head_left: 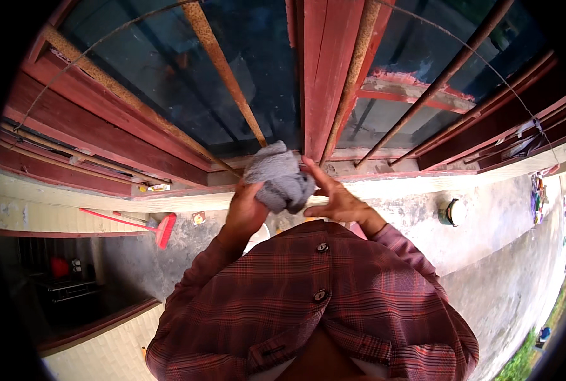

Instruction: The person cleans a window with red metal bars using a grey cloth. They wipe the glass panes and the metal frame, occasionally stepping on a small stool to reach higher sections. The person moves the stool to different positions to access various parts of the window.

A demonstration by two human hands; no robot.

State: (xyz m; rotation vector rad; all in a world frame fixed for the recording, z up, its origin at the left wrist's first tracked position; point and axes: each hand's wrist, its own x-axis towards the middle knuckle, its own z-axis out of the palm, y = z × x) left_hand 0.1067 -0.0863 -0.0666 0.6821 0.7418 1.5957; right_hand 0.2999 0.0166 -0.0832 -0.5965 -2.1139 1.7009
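Observation:
A bunched grey cloth (278,178) is held up in front of the sill (365,166) of a red-framed window. My left hand (245,209) is closed on the cloth's lower left side. My right hand (337,203) is at the cloth's right edge, fingers spread and partly curved, touching or very near it. Rusty bars (229,76) rise before the dark glass (149,70) on both sides of the red centre post (324,76).
Below the ledge are a red broom (165,230), a partly hidden white container (257,236) and a round container (451,213) on the concrete floor (505,267). A dark opening (80,292) lies at lower left. Wires (73,66) cross the bars.

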